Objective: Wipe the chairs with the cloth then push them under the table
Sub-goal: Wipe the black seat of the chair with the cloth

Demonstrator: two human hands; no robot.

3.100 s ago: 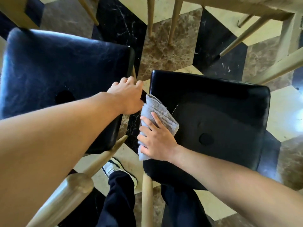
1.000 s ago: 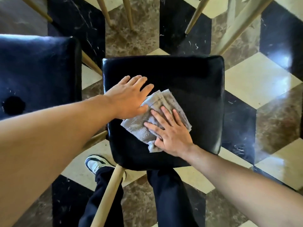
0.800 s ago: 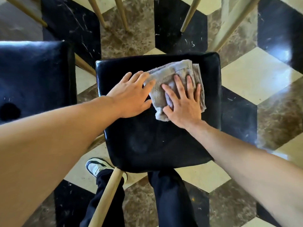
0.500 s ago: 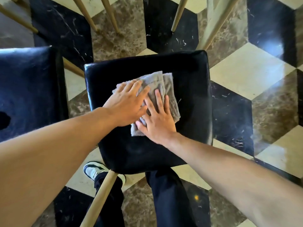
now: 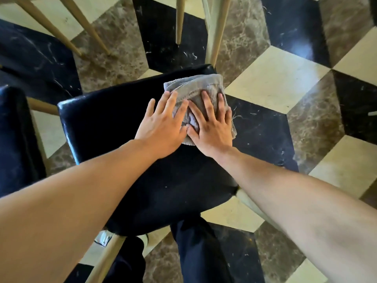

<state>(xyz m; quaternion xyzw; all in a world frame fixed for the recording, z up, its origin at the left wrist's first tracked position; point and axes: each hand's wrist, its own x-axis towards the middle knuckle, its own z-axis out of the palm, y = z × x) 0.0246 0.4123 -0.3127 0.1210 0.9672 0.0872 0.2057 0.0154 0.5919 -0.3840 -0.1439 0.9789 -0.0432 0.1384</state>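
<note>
Both hands flat, fingers spread, nothing gripped. Right hand (image 5: 212,127) is palm-down on the cloth (image 5: 195,86), pinning it to the seat; left hand (image 5: 163,127) lies just beside it, touching at the thumb side, fingertips overlapping the cloth's left edge.

Near, bottom centre of frame: the person's dark trousers (image 5: 195,252) and a bit of a light shoe (image 5: 104,236), standing right behind the chair's near edge. Light wooden chair legs show at lower left and lower right.

Mid-frame: black padded chair seat (image 5: 114,123), turned a little so its corner points to the upper right. Cloth is grey, folded, sitting at that upper-right corner and hanging slightly past the seat's right edge. Second black seat (image 5: 14,139) at the left edge of frame, well apart from the hands.

Far, top of frame: pale wooden legs (image 5: 214,31) over the cube-pattern marble floor (image 5: 275,78); probably desk and other chair legs, can't separate them. Desk top itself not in view.

Step in hand, my read: wiping this seat, stroke at the far right corner. Near and left parts of the seat look not yet covered by this pass.

Next move calls for: drag the cloth back toward centre with pressure so it doesn't slip off the edge, finish the seat, then push the chair toward those legs at the top.
</note>
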